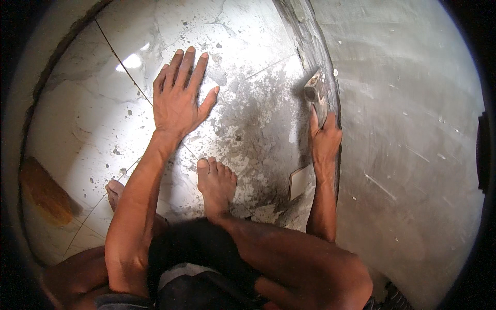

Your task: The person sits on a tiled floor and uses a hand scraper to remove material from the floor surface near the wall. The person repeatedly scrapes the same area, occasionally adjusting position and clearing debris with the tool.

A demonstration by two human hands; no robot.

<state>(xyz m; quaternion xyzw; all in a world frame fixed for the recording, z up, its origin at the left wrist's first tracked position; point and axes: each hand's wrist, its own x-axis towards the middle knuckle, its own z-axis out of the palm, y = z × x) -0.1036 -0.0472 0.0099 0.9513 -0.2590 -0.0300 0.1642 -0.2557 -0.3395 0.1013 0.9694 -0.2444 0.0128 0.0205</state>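
Observation:
My left hand lies flat on the white marbled floor tiles, fingers spread and nothing under the palm that I can see. Over at the right, my right hand is closed around the handle of a hammer. Its worn metal head points away from me, close beside the rough strip of mortar along the foot of the wall. Grey, powdery cement residue covers the tiles between my two hands.
A grey plastered wall rises on the right. A small piece of tile leans near my right forearm, with broken mortar below it. At the far left lies a brown bristly broom head. Crumbs of debris dot the floor around my bare feet.

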